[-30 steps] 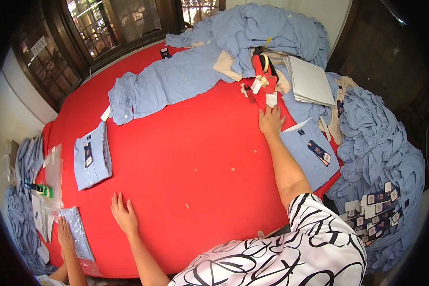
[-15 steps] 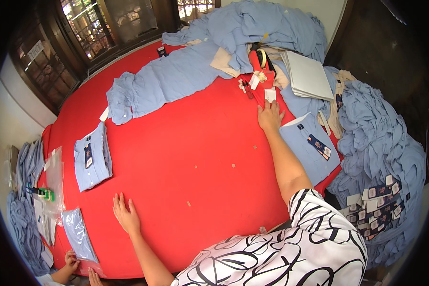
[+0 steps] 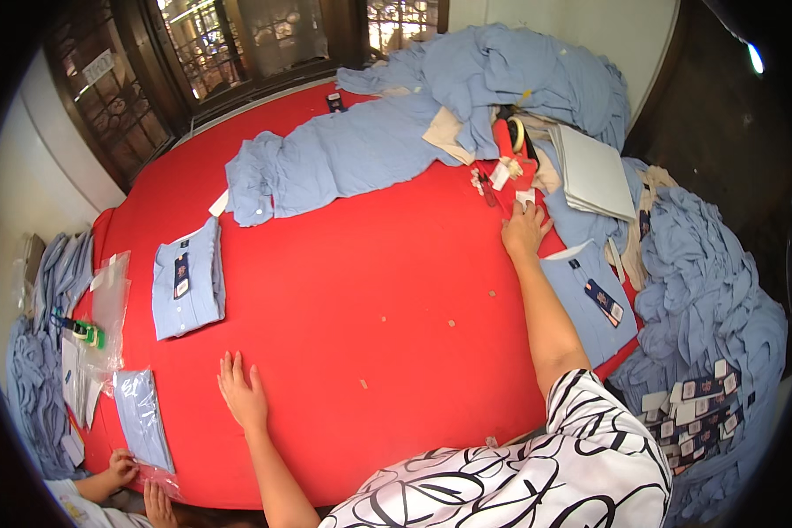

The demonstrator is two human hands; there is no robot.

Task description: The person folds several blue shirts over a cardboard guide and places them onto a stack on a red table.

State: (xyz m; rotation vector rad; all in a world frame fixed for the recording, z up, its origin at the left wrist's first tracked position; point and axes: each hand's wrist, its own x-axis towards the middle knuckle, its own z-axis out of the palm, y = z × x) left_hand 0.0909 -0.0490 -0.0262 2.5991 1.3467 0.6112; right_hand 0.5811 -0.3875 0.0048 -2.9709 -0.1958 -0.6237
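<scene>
My left hand (image 3: 242, 392) lies flat on the red tablecloth (image 3: 370, 264), fingers stretched, holding nothing. Further off to the right, my right hand (image 3: 525, 231) rests with its fingers apart, the fingertips at a small white card (image 3: 525, 197). Just beyond it are a red tape dispenser (image 3: 503, 139) with a cream roll and a small red-handled tool (image 3: 488, 195). Beside my right forearm a folded light blue shirt (image 3: 581, 304) carries a dark hang tag (image 3: 604, 301). Another folded blue shirt (image 3: 189, 282), also tagged, sits beyond my left hand.
An unfolded blue shirt (image 3: 326, 167) spans the far side, before a heap of shirts (image 3: 519, 75). White boards (image 3: 594, 172) lie at right, near another heap (image 3: 704, 255) and several tags (image 3: 700, 400). At lower left, a co-worker's hands (image 3: 141, 484) touch a bagged shirt (image 3: 143, 418).
The whole view has shifted slightly. My right hand's fingertips now cover more of the white card's near edge. My left hand stays flat on the cloth.
</scene>
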